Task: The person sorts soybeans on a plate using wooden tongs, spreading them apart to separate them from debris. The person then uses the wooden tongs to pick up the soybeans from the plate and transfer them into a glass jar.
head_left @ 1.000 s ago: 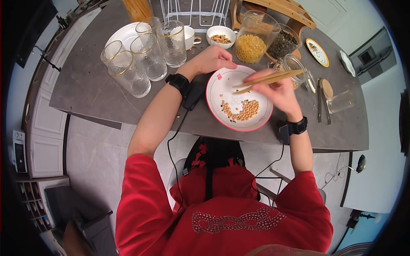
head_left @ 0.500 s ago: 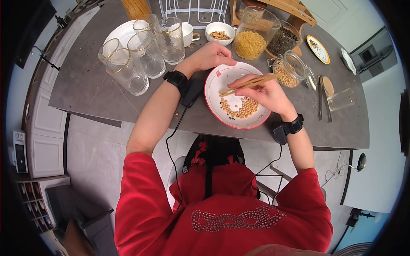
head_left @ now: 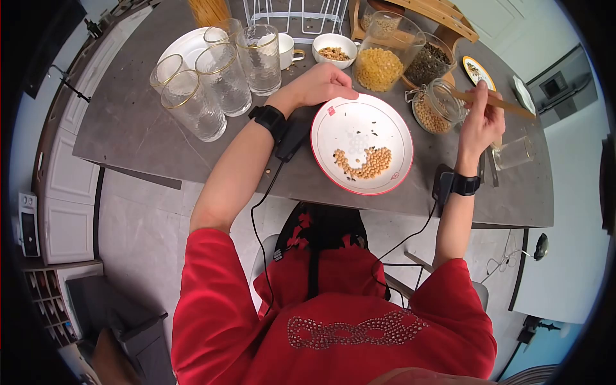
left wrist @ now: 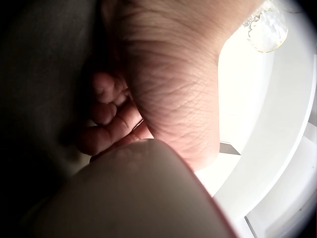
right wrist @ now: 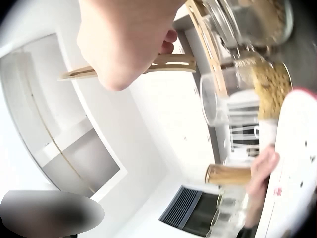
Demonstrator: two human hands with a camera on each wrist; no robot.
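A white shallow bowl [head_left: 388,128] with a red rim stands near the table's front edge. Round tan beans [head_left: 375,165] lie in a curved band in its near part, with dark bits scattered above them. My left hand [head_left: 321,86] grips the bowl's far left rim, its fingers partly hidden behind the bowl [left wrist: 143,193] in the left wrist view. My right hand [head_left: 482,125] holds wooden tongs [head_left: 513,107] raised right of the bowl. Their left end overlaps the mouth of a clip-top glass jar [head_left: 431,115] that contains similar beans. No bean shows between the tips.
Gold-rimmed glasses [head_left: 224,80] stand at the left. Behind the bowl are a small nut bowl [head_left: 335,59], a yellow-filled container [head_left: 378,69] and a dark-filled container [head_left: 428,64]. A clear glass [head_left: 513,154] lies at the right, below an orange-rimmed plate [head_left: 473,69].
My right hand has lifted the tongs out from over the bowl and moved them right, past the bean jar. My left hand stays at the rim.
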